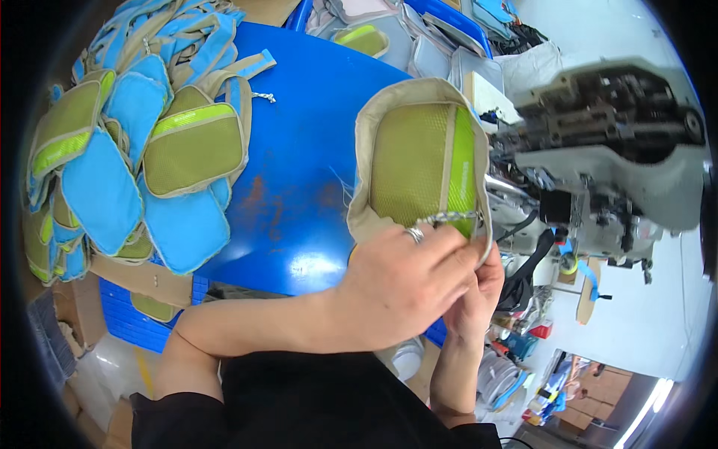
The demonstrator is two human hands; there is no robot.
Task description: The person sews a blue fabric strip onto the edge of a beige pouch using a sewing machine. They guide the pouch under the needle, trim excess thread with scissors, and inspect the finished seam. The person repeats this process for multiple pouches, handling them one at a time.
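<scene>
A pouch [411, 161] with an olive mesh panel, a lime-green strip and a beige border stands raised over the right part of the blue table. My left hand [407, 288], with a ring on one finger, reaches across and pinches its lower right corner. Beneath those fingertips, my right hand [479, 295] grips the same corner from the outer side; its fingers are partly hidden. A grey-and-white braided cord [449, 216] runs along the pouch's lower edge just above my left knuckles. What exactly lies between the fingertips is hidden.
On the blue table [299, 135], a heap of similar olive pouches [196, 150] and blue padded pieces [102, 193] fills the left. A sewing machine [606, 150] stands close on the right. Blue crates [134, 314] sit below the table; grey pieces [430, 52] fill another behind.
</scene>
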